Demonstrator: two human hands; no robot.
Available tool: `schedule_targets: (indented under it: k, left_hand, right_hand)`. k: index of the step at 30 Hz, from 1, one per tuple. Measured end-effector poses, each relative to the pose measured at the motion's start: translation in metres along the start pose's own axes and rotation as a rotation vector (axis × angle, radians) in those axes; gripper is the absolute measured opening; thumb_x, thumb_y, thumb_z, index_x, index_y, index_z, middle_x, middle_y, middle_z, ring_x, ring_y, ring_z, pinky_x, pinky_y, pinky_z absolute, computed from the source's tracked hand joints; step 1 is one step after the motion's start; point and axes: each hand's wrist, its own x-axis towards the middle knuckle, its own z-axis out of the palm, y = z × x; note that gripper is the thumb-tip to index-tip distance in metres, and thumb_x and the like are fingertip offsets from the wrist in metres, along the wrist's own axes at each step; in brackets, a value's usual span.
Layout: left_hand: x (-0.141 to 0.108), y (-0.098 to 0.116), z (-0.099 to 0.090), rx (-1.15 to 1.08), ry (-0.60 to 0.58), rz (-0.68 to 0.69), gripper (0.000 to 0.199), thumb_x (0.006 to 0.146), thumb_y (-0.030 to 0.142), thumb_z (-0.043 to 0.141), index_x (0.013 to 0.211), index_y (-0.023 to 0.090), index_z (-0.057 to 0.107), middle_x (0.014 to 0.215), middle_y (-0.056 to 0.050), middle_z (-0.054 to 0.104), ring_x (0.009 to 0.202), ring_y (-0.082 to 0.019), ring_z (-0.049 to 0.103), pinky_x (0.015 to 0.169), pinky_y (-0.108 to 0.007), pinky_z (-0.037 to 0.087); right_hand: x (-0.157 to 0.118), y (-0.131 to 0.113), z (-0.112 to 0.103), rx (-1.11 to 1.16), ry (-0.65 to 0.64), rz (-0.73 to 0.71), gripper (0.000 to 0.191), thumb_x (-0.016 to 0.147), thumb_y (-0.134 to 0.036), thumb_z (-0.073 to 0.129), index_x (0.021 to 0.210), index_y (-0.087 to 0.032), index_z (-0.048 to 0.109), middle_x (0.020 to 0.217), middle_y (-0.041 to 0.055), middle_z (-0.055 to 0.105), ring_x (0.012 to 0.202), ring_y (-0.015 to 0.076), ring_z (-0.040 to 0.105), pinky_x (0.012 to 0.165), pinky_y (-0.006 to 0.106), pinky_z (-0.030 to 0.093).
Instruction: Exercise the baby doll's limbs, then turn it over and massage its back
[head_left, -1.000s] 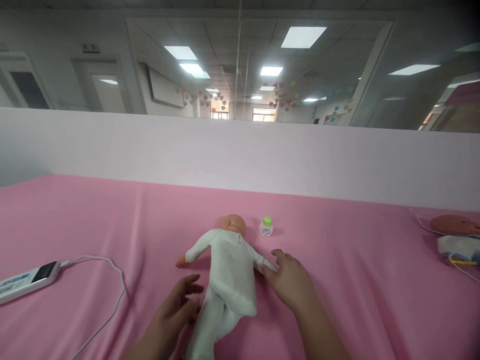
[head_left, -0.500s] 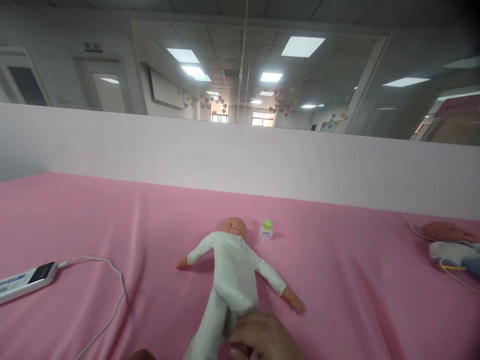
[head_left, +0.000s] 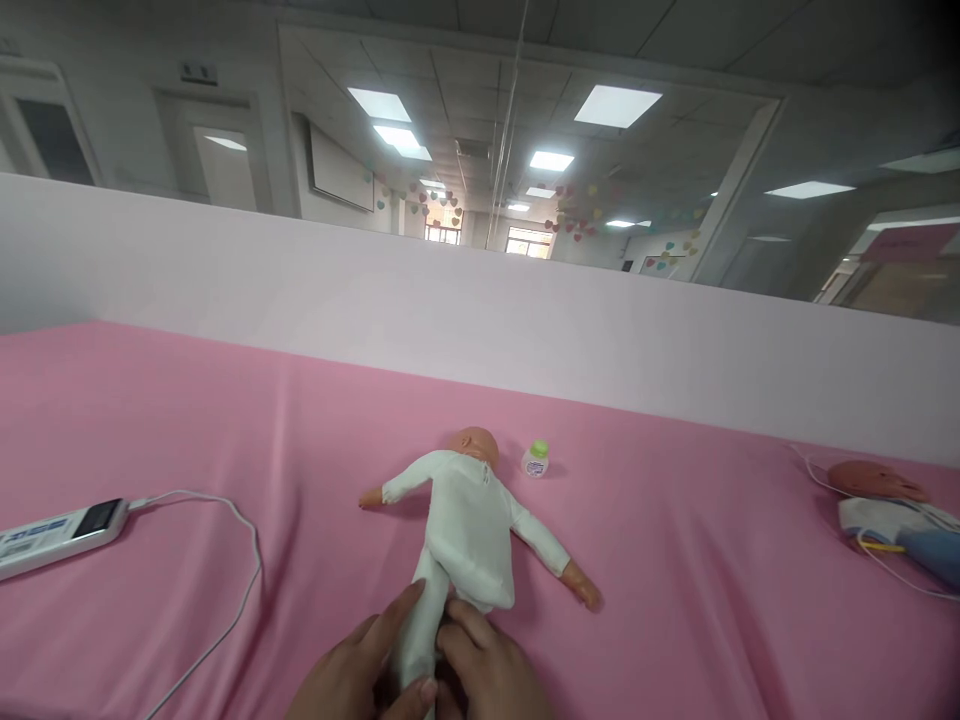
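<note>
The doll [head_left: 469, 530], clothed in white, lay on the pink-covered worktop [head_left: 675, 600], its head directed toward the white panel [head_left: 480, 320] and its arms spread. The left hand [head_left: 356, 665] was positioned at the doll's leg [head_left: 424, 620]; its grip was closed around that leg. The right hand [head_left: 495, 670] touched the leg's opposite side with bent fingers; whether its grip held fabric could not be determined. A green-capped bottle [head_left: 535, 461] stood just right of the doll's head. A white device [head_left: 64, 535] with attached cable [head_left: 257, 560] lay well left of the doll.
</note>
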Motion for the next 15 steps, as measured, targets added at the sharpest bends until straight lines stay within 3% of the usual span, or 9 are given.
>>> schedule_targets:
  k: [5, 10, 15]
  left_hand:
    - [0.008, 0.005, 0.001, -0.255, 0.038, -0.108, 0.066, 0.082, 0.042, 0.071, 0.147, 0.031, 0.06, 0.13, -0.008, 0.073, 0.112, -0.033, 0.071, 0.093, -0.036, 0.057]
    - [0.025, 0.006, -0.003, -0.824, -0.035, -0.258, 0.07, 0.082, 0.039, 0.073, 0.148, 0.022, 0.057, 0.125, -0.011, 0.074, 0.098, -0.029, 0.073, 0.086, -0.04, 0.058]
    - [0.027, -0.008, -0.012, -1.028, 0.028, -0.399, 0.083, 0.075, 0.033, 0.079, 0.15, 0.019, 0.047, 0.108, -0.01, 0.076, 0.076, -0.023, 0.071, 0.07, -0.035, 0.056]
  right_hand:
    - [0.003, -0.017, -0.014, -0.053, -0.055, -0.018, 0.04, 0.088, -0.019, 0.056, 0.125, -0.028, 0.067, 0.133, 0.0073, 0.062, 0.112, 0.0253, 0.066, 0.102, 0.037, 0.053]
    - [0.003, -0.025, -0.012, -0.133, -0.06, 0.074, 0.055, 0.089, -0.016, 0.057, 0.141, -0.035, 0.059, 0.13, 0.0099, 0.056, 0.104, 0.0268, 0.067, 0.095, 0.042, 0.056]
    - [-0.004, -0.031, -0.017, -0.101, -0.056, 0.079, 0.051, 0.088, -0.023, 0.068, 0.136, -0.037, 0.065, 0.144, 0.0107, 0.052, 0.115, 0.0337, 0.066, 0.101, 0.05, 0.054]
